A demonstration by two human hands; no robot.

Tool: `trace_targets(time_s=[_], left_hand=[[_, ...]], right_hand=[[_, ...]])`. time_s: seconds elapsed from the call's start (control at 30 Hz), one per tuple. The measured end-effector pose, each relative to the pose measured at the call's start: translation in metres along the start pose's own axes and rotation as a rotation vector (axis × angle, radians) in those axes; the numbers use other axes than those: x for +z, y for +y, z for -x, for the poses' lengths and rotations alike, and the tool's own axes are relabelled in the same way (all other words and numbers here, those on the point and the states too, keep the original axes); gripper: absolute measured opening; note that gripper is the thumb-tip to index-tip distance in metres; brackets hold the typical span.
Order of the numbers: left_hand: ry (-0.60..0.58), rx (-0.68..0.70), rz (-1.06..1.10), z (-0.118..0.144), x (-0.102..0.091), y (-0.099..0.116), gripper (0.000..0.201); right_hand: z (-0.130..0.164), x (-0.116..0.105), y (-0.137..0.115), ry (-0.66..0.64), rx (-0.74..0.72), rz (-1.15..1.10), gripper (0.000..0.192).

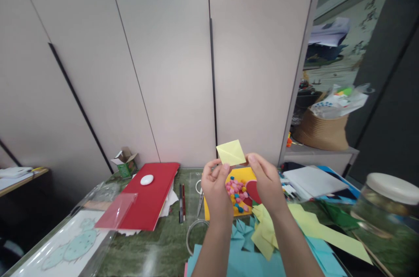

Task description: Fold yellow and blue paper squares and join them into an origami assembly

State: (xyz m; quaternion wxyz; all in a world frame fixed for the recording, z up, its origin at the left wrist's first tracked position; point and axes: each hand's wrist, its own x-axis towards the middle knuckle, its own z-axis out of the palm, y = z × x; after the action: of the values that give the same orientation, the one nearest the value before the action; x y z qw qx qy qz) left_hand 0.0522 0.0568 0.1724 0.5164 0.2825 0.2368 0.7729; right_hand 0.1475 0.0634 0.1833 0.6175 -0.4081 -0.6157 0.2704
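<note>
Your left hand point(214, 185) and right hand point(266, 181) pinch a blank yellow paper point(231, 153) by fingertips; no writing is legible.

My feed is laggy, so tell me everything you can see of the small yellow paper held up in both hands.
The yellow paper is a small, pale, matte square-looking piece, tilted like a diamond, with a diagonal crease across it. It looks folded, thin and clean. It is held in the air before the pale wall panels, pinched at its lower edge by the left hand and right hand.

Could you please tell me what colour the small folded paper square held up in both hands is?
Pale yellow folded paper square, clearest in the head view.
</note>
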Motion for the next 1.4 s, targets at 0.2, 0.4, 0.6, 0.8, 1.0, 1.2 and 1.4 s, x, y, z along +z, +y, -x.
trace_targets(time_s=[0.2,0.4,0.6,0.8,1.0,1.2,1.4], left_hand=[[-0.095,-0.006,-0.142,0.001,-0.006,-0.003,0.022],[-0.143,-0.017,-0.269,0.002,-0.007,-0.001,0.017],[-0.242,-0.038,-0.416,-0.001,-0.007,0.011,0.012],[-0.295,-0.044,-0.508,-0.006,-0.014,0.018,0.016],[-0.324,-0.066,-0.540,-0.005,-0.014,0.020,0.017],[-0.286,-0.018,-0.549,-0.007,-0.013,0.022,0.017],[-0.335,-0.006,-0.513,-0.006,-0.012,0.022,0.036]], right_hand=[[-0.002,-0.003,0.002,-0.055,0.098,-0.229,0.020],[-0.001,-0.014,0.004,-0.035,0.224,-0.286,0.026],[-0.003,-0.023,0.001,-0.110,0.209,-0.294,0.023],[-0.004,-0.024,0.001,-0.148,0.246,-0.277,0.024],[-0.004,-0.020,0.004,-0.029,0.190,-0.271,0.026],[-0.005,-0.020,0.003,-0.066,0.105,-0.125,0.026],[-0.002,-0.017,0.002,0.089,-0.008,0.023,0.024]])
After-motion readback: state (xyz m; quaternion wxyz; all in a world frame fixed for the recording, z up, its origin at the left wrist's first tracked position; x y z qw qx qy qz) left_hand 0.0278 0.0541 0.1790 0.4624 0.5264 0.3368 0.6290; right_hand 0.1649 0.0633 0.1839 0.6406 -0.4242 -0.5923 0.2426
